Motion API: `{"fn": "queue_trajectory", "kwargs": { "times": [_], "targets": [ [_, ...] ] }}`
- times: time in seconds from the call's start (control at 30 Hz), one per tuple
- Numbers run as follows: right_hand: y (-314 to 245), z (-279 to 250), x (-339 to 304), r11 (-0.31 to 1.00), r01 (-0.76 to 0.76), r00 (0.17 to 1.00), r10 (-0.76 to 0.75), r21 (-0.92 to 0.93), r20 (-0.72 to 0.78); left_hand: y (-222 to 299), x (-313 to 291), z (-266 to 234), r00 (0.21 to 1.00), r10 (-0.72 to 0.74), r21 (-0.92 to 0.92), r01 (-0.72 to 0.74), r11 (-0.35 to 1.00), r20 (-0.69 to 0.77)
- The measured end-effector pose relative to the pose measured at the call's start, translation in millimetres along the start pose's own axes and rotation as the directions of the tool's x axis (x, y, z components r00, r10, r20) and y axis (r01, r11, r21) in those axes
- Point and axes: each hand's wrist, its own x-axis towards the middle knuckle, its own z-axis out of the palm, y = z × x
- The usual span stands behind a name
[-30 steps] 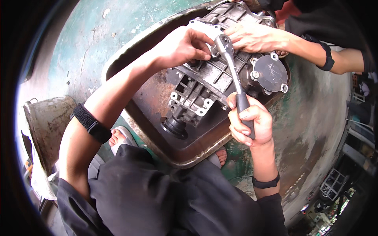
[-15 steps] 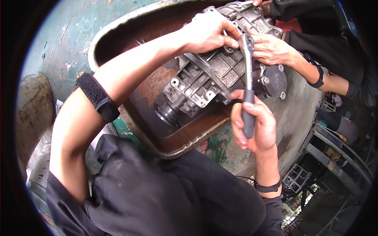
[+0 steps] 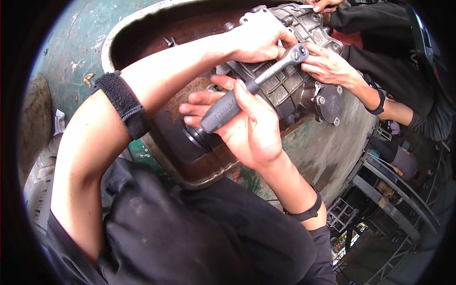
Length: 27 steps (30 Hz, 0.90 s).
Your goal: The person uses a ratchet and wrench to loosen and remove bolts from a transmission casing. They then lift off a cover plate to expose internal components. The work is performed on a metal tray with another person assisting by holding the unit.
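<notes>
A ratchet wrench [image 3: 229, 107] with a dark grey handle slants across a metal gear housing [image 3: 283, 91]. Its handle lies over the palm of my right hand [image 3: 251, 124], held by the thumb while the other fingers stretch out loosely. By the ratchet head is my left hand [image 3: 260, 42], its fingers curled in against the casting; whatever they pinch is hidden. From the right, a co-worker's hand [image 3: 327, 65] reaches in beside the ratchet head, touching the housing. A second hand of another person [image 3: 327, 4] rests at the housing's far end.
The housing sits in a rusty metal tray [image 3: 108, 43] with a raised, rounded rim. A few bolts [image 3: 169, 42] lie in the tray behind my left forearm. Beneath the tray is a worn green tabletop [image 3: 71, 52]. Metal frames [image 3: 380, 194] stand at lower right.
My right hand has swung the ratchet handle leftward, from nearly upright to a slant, and its fingers have loosened and spread. My left hand stays near the ratchet head.
</notes>
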Motion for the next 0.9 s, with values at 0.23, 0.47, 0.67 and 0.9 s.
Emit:
{"fn": "queue_trajectory", "kwargs": {
  "times": [0.23, 0.47, 0.67, 0.9],
  "targets": [
    [-3.9, -5.0, -34.1, 0.984, -0.009, 0.971, -0.033, -0.176, -0.238, 8.4, -4.4, -0.3, 0.991, -0.122, 0.042, 0.12, 0.992, 0.051],
    [-24.6, -3.8, -58.0, 0.961, -0.08, 0.981, 0.028, -0.266, -0.194, 4.2, -7.3, 9.2, 0.998, -0.014, 0.023, 0.015, 1.0, -0.059],
    [-105.7, -17.8, -86.1, 0.739, -0.431, 0.869, 0.186, -0.518, -0.458, 8.9, -13.0, 12.1, 0.981, -0.194, -0.093, 0.191, 0.977, -0.029],
    [-30.4, -20.1, -61.7, 0.899, -0.136, 0.981, 0.065, -0.416, -0.181, 2.0, -10.6, 10.0, 0.994, -0.086, -0.096, 0.079, 0.992, -0.07]
  ]
}}
